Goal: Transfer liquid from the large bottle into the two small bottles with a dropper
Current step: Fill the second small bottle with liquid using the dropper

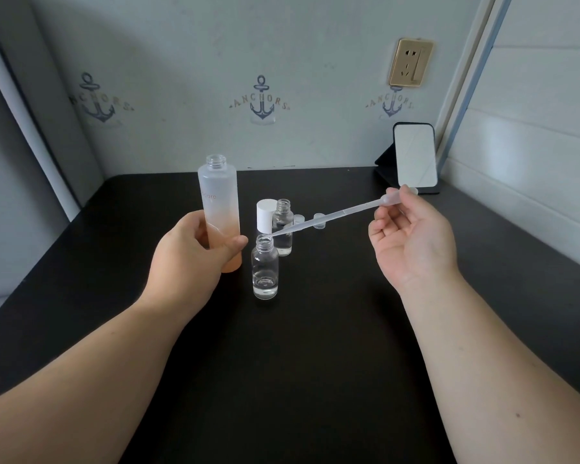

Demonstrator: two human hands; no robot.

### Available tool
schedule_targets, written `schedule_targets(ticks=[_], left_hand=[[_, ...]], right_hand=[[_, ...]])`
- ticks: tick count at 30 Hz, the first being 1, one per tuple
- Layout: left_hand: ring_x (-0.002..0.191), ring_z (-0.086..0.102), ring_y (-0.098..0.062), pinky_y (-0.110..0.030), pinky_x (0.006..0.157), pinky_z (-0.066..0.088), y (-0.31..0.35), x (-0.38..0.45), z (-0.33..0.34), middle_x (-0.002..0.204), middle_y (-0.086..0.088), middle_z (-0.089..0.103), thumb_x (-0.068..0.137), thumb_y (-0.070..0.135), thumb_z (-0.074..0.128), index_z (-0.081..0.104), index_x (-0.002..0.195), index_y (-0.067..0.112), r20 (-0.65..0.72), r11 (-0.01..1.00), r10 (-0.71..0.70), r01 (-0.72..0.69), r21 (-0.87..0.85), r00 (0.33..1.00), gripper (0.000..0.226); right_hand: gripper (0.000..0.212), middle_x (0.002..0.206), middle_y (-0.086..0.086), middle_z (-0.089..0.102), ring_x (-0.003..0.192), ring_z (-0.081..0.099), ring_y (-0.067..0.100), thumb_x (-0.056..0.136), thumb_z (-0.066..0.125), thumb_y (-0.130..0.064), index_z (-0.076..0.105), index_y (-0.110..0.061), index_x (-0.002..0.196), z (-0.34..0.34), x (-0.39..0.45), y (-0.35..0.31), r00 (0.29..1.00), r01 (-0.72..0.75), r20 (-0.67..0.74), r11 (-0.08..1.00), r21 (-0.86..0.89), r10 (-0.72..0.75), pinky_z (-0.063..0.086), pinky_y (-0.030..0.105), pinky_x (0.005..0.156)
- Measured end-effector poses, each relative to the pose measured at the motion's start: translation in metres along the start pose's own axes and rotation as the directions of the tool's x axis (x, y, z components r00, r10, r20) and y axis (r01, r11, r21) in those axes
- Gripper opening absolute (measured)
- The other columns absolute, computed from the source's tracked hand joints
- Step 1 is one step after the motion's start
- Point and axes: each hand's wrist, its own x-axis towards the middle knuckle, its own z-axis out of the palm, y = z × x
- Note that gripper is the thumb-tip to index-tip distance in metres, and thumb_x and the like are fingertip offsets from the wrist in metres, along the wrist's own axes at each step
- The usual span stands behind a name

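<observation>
My left hand [195,249] grips the tall frosted bottle [219,195], white fading to orange, uncapped and upright on the black table [282,363]. My right hand [412,236] pinches the bulb of a clear plastic dropper [332,217] between thumb and fingers. The dropper slants down to the left, its tip just over the mouth of the nearer small clear bottle [265,267], which holds a little clear liquid at the bottom. The second small clear bottle [283,229] stands open right behind it, also with some liquid inside.
A white cap [266,214] stands behind the small bottles, with two small clear caps [319,221] to its right. A small mirror on a black stand [415,157] sits at the back right corner. Walls close in on the left, back and right.
</observation>
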Motion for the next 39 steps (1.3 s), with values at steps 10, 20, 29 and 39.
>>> schedule_targets(ticks=[10, 20, 29, 39], left_hand=[[0.094, 0.064, 0.001, -0.018, 0.069, 0.048, 0.008, -0.007, -0.007, 0.102, 0.022, 0.064, 0.084, 0.026, 0.076, 0.051, 0.117, 0.045, 0.024, 0.987, -0.071, 0.073, -0.14, 0.997, 0.046], [0.074, 0.066, -0.013, -0.029, 0.066, 0.056, 0.024, -0.027, -0.023, 0.086, 0.008, 0.068, 0.087, 0.009, 0.065, 0.061, 0.097, 0.036, -0.094, 0.991, 0.021, -0.033, -0.129, 0.995, 0.029], [0.076, 0.07, -0.013, -0.029, 0.071, 0.057, 0.02, -0.029, -0.012, 0.094, 0.023, 0.069, 0.085, 0.018, 0.069, 0.066, 0.112, 0.037, 0.323, 0.996, 0.083, -0.09, 0.007, 0.943, 0.034], [0.084, 0.057, 0.014, -0.003, 0.058, 0.041, 0.019, -0.026, -0.001, 0.09, 0.048, 0.055, 0.074, 0.056, 0.078, 0.056, 0.089, 0.045, 0.378, 0.952, 0.157, -0.241, 0.187, 0.912, 0.028]], right_hand=[[0.016, 0.079, 0.004, 0.07, 0.061, 0.061, 0.015, 0.092, 0.07, -0.017, 0.077, -0.005, 0.084, 0.0, 0.0, -0.001, 1.0, -0.003, 0.021, 1.0, 0.013, 0.003, 0.048, 0.024, 0.058], [0.016, 0.078, 0.003, 0.067, 0.062, 0.058, 0.016, 0.09, 0.07, -0.018, 0.079, -0.007, 0.083, 0.0, -0.002, -0.002, 0.998, 0.015, 0.054, 1.0, 0.018, -0.016, 0.046, 0.024, 0.06], [0.017, 0.079, 0.003, 0.068, 0.063, 0.057, 0.016, 0.09, 0.069, -0.018, 0.079, -0.007, 0.082, 0.0, -0.001, -0.002, 0.996, 0.023, 0.082, 1.0, 0.013, -0.024, 0.046, 0.025, 0.06], [0.017, 0.078, 0.002, 0.068, 0.062, 0.057, 0.015, 0.091, 0.07, -0.02, 0.079, -0.008, 0.083, 0.0, 0.001, -0.003, 0.996, 0.033, 0.079, 0.999, 0.011, -0.034, 0.046, 0.024, 0.059]])
